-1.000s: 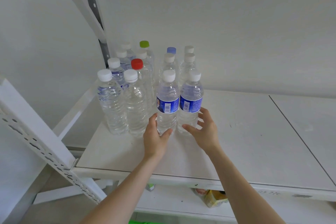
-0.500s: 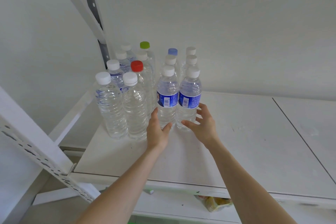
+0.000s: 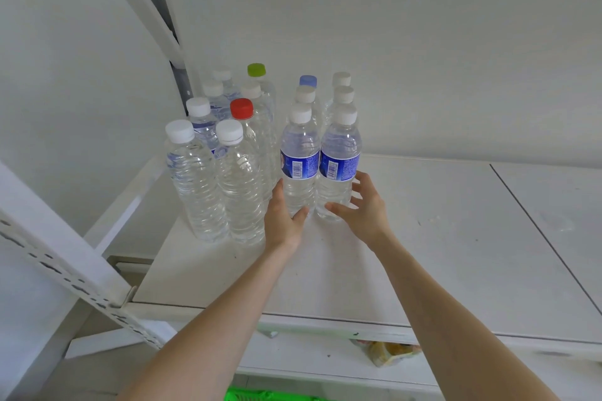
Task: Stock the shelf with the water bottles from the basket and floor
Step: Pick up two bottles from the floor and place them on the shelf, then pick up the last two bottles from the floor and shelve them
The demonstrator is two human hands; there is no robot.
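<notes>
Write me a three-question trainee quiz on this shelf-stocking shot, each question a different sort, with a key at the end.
1. True or false: the red-capped bottle stands in the front row of the group.
2. Multiple choice: the left hand is at the base of which bottle? A) the green-capped bottle B) the left blue-labelled bottle C) the blue-capped bottle
3. Fill in: the right hand is beside the right blue-labelled bottle with its fingers ____.

Key
1. False; white-capped bottles stand in front of it.
2. B
3. spread open, not wrapped around it
</notes>
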